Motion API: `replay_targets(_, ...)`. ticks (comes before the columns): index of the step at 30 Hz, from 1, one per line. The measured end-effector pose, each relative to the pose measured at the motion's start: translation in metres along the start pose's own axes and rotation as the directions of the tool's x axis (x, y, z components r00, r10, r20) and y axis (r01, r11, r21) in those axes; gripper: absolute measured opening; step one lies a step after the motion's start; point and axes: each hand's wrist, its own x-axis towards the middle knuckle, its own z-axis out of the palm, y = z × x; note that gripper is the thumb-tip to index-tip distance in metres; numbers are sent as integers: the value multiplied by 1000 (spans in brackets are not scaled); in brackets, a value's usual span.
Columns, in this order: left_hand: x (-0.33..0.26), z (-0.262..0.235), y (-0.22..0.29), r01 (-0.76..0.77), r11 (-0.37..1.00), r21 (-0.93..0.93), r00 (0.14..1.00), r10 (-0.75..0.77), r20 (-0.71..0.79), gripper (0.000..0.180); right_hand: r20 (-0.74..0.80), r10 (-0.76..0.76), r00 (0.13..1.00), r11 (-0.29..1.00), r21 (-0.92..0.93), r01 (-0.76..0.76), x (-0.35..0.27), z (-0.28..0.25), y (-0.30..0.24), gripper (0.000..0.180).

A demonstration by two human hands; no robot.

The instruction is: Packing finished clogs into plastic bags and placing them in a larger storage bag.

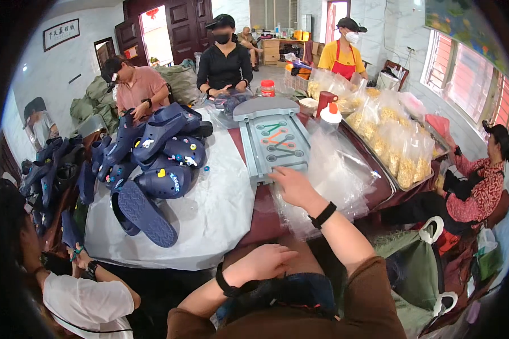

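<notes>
My right hand (297, 188) reaches over the table, its fingers stretched out and touching the near right corner of a grey plastic panel (250, 152). Green, orange and dark bar shapes with round ends show in the panel's recessed face. Beneath and beside that hand lie clear plastic bags (336, 169), loosely spread. Held above my lap, just off the table's near edge, my left hand (263, 261) has loosely extended fingers and nothing visible in them. Left of the panel, a heap of navy clogs (164, 181) with colourful charms rests on a white sheet (215, 209).
Filled clear bags (404, 150) stand on a metal tray (415, 183) at the right. A white bottle (331, 114) and a red-lidded jar (267, 88) are beyond the panel. Several people sit around the table. A green sack (407, 265) is at my right.
</notes>
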Motion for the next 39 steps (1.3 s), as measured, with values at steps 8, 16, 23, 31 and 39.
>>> replay_targets(8,-21,-28,-28,181,981,-73,960,-192,-204,37,301,516,802,835,-384,-393,-59,13,13,34)
replay_targets(16,54,13,-82,203,958,201,912,-111,-394,51,-88,542,836,840,57,-539,-102,33,44,19)
replay_targets(23,90,46,-116,385,850,359,905,-271,-328,65,149,818,556,168,862,-478,-85,42,52,17)
replay_targets(31,98,60,-130,447,842,302,888,-378,-260,64,-177,768,615,425,859,-284,-69,19,35,12)
replay_targets(39,97,55,-124,464,850,251,880,-410,-240,67,-366,668,648,585,797,-153,-80,-65,-44,6)
